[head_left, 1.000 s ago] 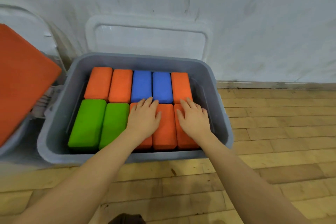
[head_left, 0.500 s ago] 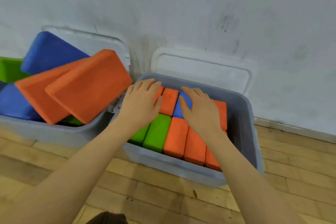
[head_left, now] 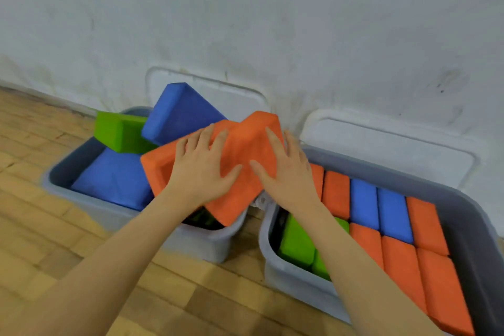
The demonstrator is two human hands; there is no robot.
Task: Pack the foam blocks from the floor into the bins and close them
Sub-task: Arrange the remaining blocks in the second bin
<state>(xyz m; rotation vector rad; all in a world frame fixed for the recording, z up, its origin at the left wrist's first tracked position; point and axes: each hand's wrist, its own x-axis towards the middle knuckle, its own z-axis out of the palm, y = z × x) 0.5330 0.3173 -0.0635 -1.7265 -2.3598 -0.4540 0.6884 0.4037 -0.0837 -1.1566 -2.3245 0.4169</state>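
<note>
Orange foam, light and squashy: my left hand point(head_left: 201, 169) and right hand point(head_left: 283, 172) lie flat, fingers spread, on the big slanted orange foam block point(head_left: 242, 150) jutting from the left grey plastic bin point(head_left: 81, 199). I'd grip its long edges.

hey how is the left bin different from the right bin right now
The left bin holds blocks piled loosely at angles, sticking up above its rim; the right bin holds blocks laid flat in neat rows below its rim. Both hands, the left hand and right hand, rest on tilted orange blocks over the left bin; none touch the right bin's blocks. Both bins are grey and open, each with a lid leaning on the wall behind.
</note>
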